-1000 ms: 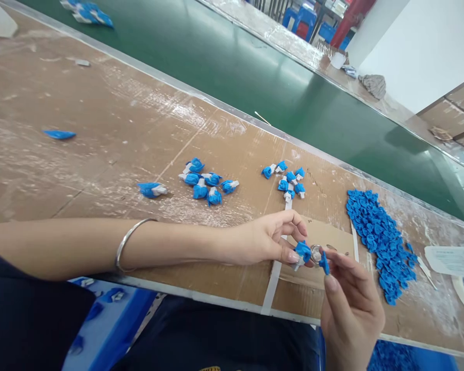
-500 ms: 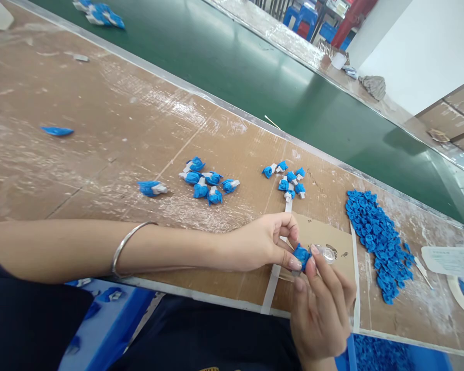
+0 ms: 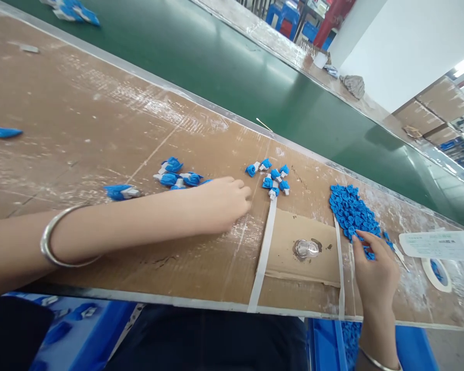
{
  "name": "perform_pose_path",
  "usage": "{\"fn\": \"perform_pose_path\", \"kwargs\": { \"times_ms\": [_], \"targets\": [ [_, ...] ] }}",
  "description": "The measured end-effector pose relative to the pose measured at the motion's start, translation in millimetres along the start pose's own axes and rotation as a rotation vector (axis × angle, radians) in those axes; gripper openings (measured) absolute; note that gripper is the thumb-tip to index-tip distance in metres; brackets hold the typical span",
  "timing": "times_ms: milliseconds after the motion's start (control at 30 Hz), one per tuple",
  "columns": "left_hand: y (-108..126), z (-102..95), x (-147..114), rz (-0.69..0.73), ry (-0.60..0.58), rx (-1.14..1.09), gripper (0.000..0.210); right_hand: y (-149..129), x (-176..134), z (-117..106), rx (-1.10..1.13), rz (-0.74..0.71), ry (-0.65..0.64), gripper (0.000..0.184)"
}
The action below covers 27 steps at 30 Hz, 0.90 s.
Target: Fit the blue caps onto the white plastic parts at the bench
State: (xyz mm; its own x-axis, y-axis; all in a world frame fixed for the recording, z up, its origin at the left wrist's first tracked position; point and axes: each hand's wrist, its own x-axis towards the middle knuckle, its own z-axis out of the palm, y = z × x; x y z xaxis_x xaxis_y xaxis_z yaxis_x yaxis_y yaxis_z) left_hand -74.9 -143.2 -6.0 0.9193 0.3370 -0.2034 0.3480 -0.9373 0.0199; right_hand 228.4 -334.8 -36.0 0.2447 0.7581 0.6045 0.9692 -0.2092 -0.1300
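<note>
My left hand (image 3: 226, 206) is over the cardboard-topped bench, palm down with bent fingers. Its fingertips are hidden, so whatever it may hold cannot be seen. Beside and partly behind it lies a cluster of blue-and-white pieces (image 3: 170, 179), blue crinkled parts with white ends. At the near edge of a pile of small blue curled pieces (image 3: 353, 208), my right hand (image 3: 375, 268) has thumb and forefinger pinched together on a small blue piece. Between the hands, a small clear round container (image 3: 306, 249) rests on a cardboard pad (image 3: 286, 263).
Another group of blue-and-white pieces (image 3: 274, 180) sits above the pad. A green conveyor belt (image 3: 216, 67) runs behind the bench. To the right are a tape roll (image 3: 436, 275), a paper sheet (image 3: 441, 245) and a cotton swab (image 3: 401, 257). Blue bins (image 3: 325, 340) stand below the front edge.
My hands, together on a blue piece above the pad before, have parted. The left moved left to the cluster, the right moved right to the blue pile. The container is now uncovered.
</note>
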Motion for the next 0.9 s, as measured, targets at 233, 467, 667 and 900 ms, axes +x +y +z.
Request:
{"fn": "perform_pose_path", "kwargs": {
  "times_ms": [233,467,667,900],
  "targets": [
    [-10.4,6.5,8.9,-0.082,0.184,0.153,0.012,45.7,15.0,25.2,-0.082,-0.029,-0.192,0.049],
    [-16.7,34.2,34.7,-0.047,0.46,0.051,0.03,43.4,19.9,23.9,-0.143,0.051,-0.266,0.041],
    [-21.1,42.3,37.9,-0.022,0.492,-0.023,0.036,37.4,-5.9,0.3,0.027,0.038,-0.274,0.045],
    [-37.2,43.7,44.1,-0.165,0.447,-0.184,0.036,33.1,-46.5,-4.0,0.077,-0.1,-0.198,0.037]
  ]
}}
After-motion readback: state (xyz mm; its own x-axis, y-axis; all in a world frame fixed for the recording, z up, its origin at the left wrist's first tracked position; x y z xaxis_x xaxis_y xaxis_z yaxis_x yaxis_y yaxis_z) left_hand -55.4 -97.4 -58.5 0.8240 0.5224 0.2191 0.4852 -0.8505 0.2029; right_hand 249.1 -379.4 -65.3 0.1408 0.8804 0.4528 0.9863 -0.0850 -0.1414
